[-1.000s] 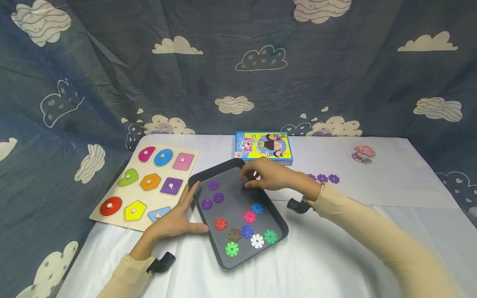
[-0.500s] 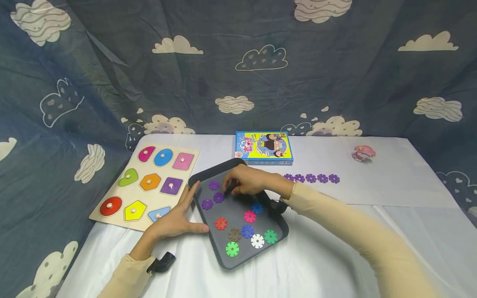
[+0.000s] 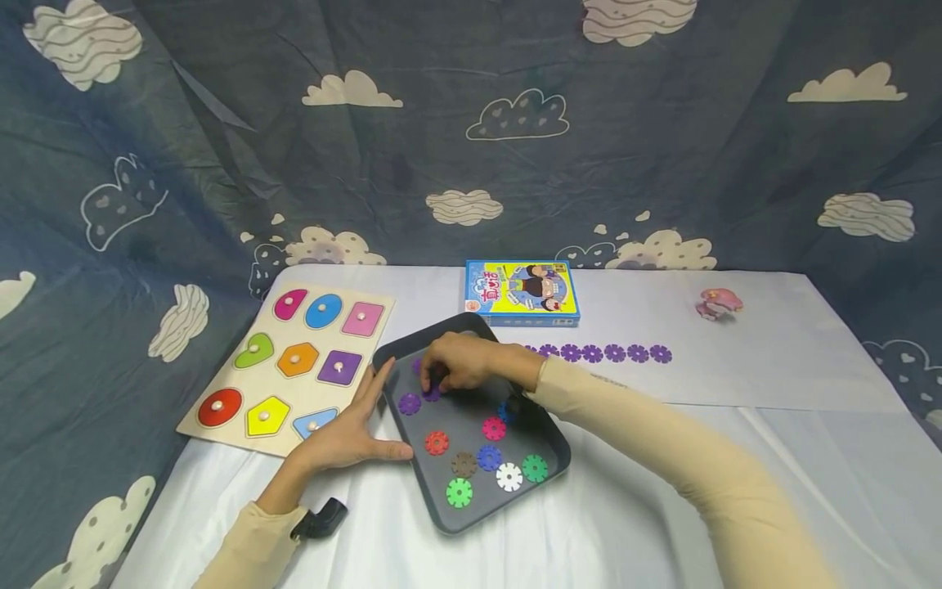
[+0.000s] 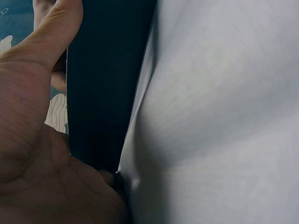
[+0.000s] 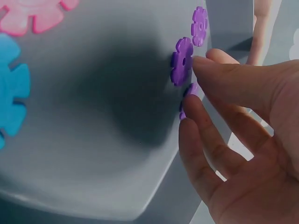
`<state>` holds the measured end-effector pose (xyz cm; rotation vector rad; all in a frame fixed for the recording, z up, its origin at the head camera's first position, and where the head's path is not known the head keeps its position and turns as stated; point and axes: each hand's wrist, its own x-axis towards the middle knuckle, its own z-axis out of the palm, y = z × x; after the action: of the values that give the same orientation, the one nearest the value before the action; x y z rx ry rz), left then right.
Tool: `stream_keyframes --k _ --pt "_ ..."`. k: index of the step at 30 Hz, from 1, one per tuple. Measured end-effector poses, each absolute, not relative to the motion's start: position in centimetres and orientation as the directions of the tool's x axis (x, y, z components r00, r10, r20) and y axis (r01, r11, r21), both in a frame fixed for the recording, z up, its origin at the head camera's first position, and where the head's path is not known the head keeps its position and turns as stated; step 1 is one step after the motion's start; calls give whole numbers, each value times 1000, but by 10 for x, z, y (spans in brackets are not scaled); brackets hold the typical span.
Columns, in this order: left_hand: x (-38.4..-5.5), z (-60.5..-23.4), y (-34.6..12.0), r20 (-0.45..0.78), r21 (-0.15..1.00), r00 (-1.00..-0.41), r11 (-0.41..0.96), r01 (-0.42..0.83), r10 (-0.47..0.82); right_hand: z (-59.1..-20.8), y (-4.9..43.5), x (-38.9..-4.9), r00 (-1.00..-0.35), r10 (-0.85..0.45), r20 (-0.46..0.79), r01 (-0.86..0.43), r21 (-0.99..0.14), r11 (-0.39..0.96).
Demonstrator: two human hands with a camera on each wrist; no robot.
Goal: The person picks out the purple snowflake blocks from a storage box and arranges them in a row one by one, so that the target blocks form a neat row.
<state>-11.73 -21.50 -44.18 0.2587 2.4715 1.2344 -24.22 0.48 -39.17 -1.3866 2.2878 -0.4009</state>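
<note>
A dark grey tray stands at an angle on the white table. My left hand rests against its left side with thumb and fingers spread along the rim. Over the tray's upper left part, my right hand reaches down with bent fingers. Its thumb tip is right at the edge of a purple flower-shaped disc, and the other fingers are loosely curved beside it. Two more purple discs lie close by, one partly behind the fingers. Lower in the tray are discs in pink, white, green and other colours.
A row of purple discs lies on the table right of the tray, its left end hidden by the right arm. A wooden shape puzzle board is at left. Behind the tray lies a colourful box; a small pink figure sits farther right.
My right hand has moved left and down across the tray to the purple discs. More of the purple row on the table shows as the arm shifts left. The left hand has stayed put.
</note>
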Motion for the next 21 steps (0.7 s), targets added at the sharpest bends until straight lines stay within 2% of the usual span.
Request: stream_keyframes --k 11,21 --pt "-119 -447 -214 -232 808 -917 589 4 324 -395 -5 -240 -426 -858 -289 -742 -431 513" --pt "-119 -445 -214 -226 810 -920 586 5 319 -400 -8 -241 -436 -855 -282 -741 -427 519"
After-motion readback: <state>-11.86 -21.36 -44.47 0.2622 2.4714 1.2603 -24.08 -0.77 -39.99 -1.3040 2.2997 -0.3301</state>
